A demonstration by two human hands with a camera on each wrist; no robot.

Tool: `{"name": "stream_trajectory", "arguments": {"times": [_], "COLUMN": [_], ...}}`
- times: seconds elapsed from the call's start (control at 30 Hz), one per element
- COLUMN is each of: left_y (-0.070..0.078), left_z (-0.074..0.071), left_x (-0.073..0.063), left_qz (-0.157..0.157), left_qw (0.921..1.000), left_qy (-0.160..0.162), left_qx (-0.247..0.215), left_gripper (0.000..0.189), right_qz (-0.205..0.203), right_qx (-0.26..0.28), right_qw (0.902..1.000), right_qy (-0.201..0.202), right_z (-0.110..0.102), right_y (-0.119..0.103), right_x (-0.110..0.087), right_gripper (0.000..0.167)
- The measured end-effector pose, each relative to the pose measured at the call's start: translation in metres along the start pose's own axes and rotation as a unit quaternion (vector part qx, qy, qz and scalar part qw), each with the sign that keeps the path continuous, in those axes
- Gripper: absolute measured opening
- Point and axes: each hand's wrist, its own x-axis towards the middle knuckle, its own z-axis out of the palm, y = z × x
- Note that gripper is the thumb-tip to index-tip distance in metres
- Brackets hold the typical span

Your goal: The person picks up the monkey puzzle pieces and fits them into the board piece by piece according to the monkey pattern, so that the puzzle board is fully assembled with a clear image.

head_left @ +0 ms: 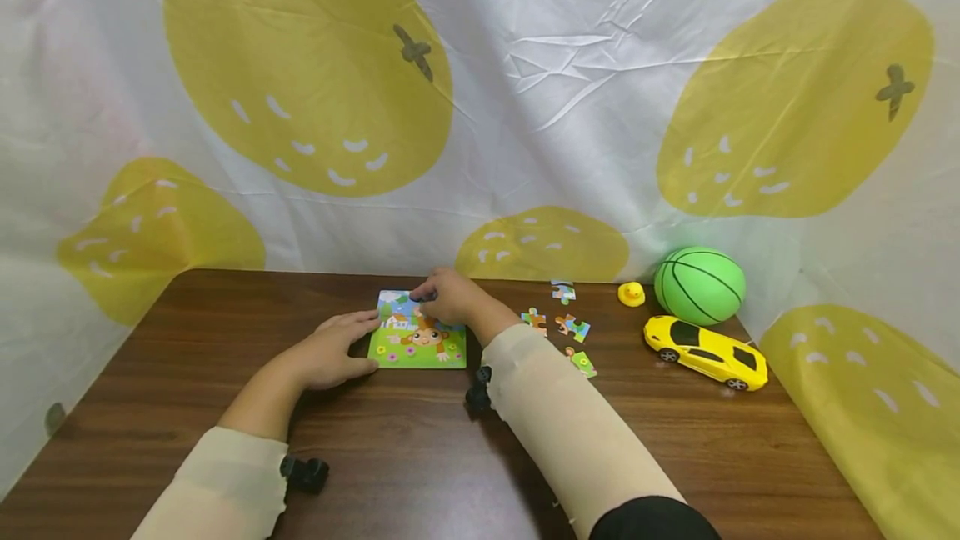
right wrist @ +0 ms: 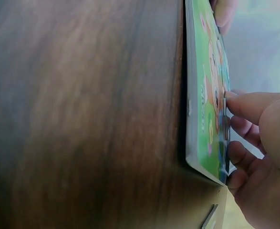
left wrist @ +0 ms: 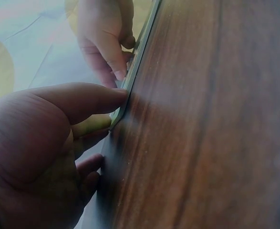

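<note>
A jigsaw puzzle board [head_left: 420, 354] with a monkey, green grass and a small house lies flat on the table. At its left edge rests my left hand [head_left: 330, 348], thumb near the lower corner and fingers higher up. My right hand [head_left: 453, 302] reaches over the upper part of the board, fingertips down on the picture. Its thumb and fingers [right wrist: 240, 155] pinch a puzzle piece at the board's surface, mostly covered by the hand. Several loose puzzle pieces, among them one with blue sky [head_left: 564, 291] and one with green grass [head_left: 581, 362], lie right of the board.
Beyond the loose pieces sit a yellow rubber duck [head_left: 632, 294], a green ball [head_left: 700, 285] and a yellow toy car [head_left: 705, 352]. A white curtain [head_left: 525, 107] with yellow fruit prints hangs behind the brown wooden table [head_left: 405, 457]. My right forearm [head_left: 577, 423] crosses near the pieces.
</note>
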Motion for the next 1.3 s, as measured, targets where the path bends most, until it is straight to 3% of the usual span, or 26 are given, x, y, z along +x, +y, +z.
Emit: {"name": "stream_trajectory", "arguments": {"times": [0.27,0.4,0.57,0.7,1.0,1.3], "left_y": [0.0,-0.001,-0.002,-0.002,0.001,0.0], "left_z": [0.001,0.002,0.002,0.001,0.001,0.0], "left_x": [0.001,0.001,-0.001,-0.002,-0.001,0.0], "left_qz": [0.003,0.003,0.006,0.01,0.014,0.01], "left_qw": [1.0,1.0,0.9999,0.9998,0.9997,0.9998], "left_qy": [0.002,0.002,0.009,0.013,0.012,0.007], "left_qx": [0.002,0.006,0.012,0.014,0.015,0.014], "left_gripper": [0.076,0.076,0.077,0.077,0.076,0.076], "right_qz": [0.008,-0.009,-0.043,-0.058,0.008,0.057], "right_qx": [-0.008,0.026,0.09,0.093,0.093,0.114], "right_qw": [0.9999,0.9994,0.9934,0.9904,0.9865,0.9803], "right_qy": [0.008,0.019,0.055,0.085,0.134,0.151], "right_z": [0.002,-0.003,-0.023,-0.041,-0.066,-0.078], "right_y": [-0.001,0.003,0.019,0.038,0.095,0.149], "right_x": [0.0,-0.004,-0.023,-0.046,-0.093,-0.104], "right_gripper": [0.034,0.037,0.041,0.044,0.044,0.045]}}
